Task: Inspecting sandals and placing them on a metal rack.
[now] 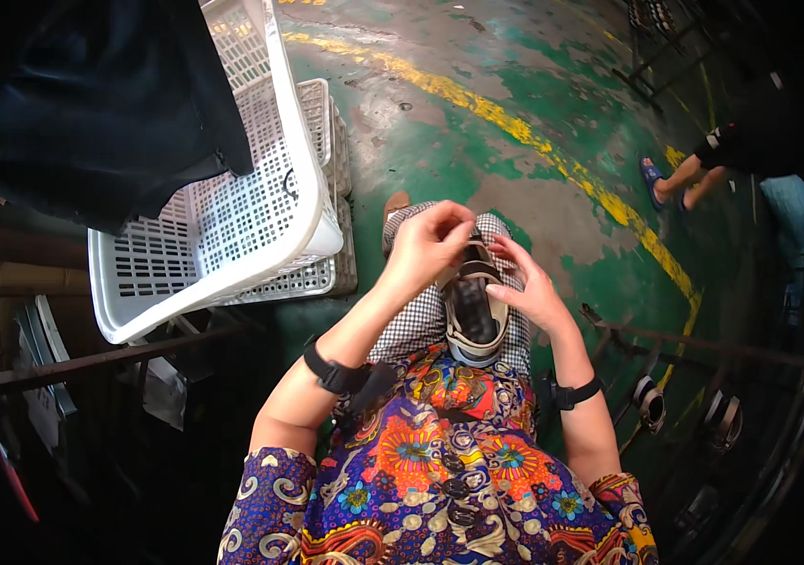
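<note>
A sandal (477, 315) with a dark insole and beige straps lies across my lap, its heel toward my body. My left hand (428, 247) is over the far left side of the sandal, thumb and fingertips pinched together. Whatever the pinch holds is too small or hidden to make out. At the sandal's right side is my right hand (532, 285), fingers spread from the thumb. The thumb tip lies by the sandal's right edge, and the fingertips are near the far strap.
White perforated plastic baskets (303, 212) stand at my left, with a black sheet-like material (119, 113) over the top one. Metal racks flank me; sandals (649, 405) hang on the right one. A yellow line (515, 137) crosses the worn green floor. Another person's legs (684, 179) are at far right.
</note>
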`<state>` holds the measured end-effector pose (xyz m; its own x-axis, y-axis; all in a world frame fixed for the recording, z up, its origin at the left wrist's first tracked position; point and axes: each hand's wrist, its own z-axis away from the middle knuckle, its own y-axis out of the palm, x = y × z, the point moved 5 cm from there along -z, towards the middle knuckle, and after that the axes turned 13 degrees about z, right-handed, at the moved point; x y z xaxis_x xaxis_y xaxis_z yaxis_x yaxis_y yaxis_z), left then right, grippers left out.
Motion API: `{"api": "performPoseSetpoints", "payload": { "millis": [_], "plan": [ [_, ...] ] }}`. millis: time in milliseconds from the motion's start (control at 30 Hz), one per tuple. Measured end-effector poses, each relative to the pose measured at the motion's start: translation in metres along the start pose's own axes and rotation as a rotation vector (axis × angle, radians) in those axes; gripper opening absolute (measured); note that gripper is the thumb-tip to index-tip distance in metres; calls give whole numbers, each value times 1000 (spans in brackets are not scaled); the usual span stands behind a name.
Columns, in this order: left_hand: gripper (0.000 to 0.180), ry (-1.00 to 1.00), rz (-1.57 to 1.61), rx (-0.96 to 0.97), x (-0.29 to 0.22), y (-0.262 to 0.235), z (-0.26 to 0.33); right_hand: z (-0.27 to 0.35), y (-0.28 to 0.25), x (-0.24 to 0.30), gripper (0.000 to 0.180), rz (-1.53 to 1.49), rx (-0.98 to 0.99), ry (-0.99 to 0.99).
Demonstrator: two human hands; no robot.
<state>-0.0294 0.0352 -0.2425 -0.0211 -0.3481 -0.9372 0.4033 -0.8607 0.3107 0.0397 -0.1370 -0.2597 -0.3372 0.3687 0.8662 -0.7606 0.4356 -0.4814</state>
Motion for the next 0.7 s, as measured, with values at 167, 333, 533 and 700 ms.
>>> {"api": "performPoseSetpoints", "payload": {
  "millis": [167, 333, 533, 700],
  "plan": [
    [16, 351, -796, 317, 13, 57, -8, 28, 4, -25, 71, -200, -35, 176],
    [20, 333, -802, 443, 30, 68, 3, 58, 5, -44, 71, -310, -93, 286],
    [48, 86, -635, -38, 15, -15, 28, 93, 9, -51, 65, -307, -25, 431],
    [73, -378, -522, 167, 79, -24, 76, 86, 22, -42, 55, -12, 127, 384]
  ]
}}
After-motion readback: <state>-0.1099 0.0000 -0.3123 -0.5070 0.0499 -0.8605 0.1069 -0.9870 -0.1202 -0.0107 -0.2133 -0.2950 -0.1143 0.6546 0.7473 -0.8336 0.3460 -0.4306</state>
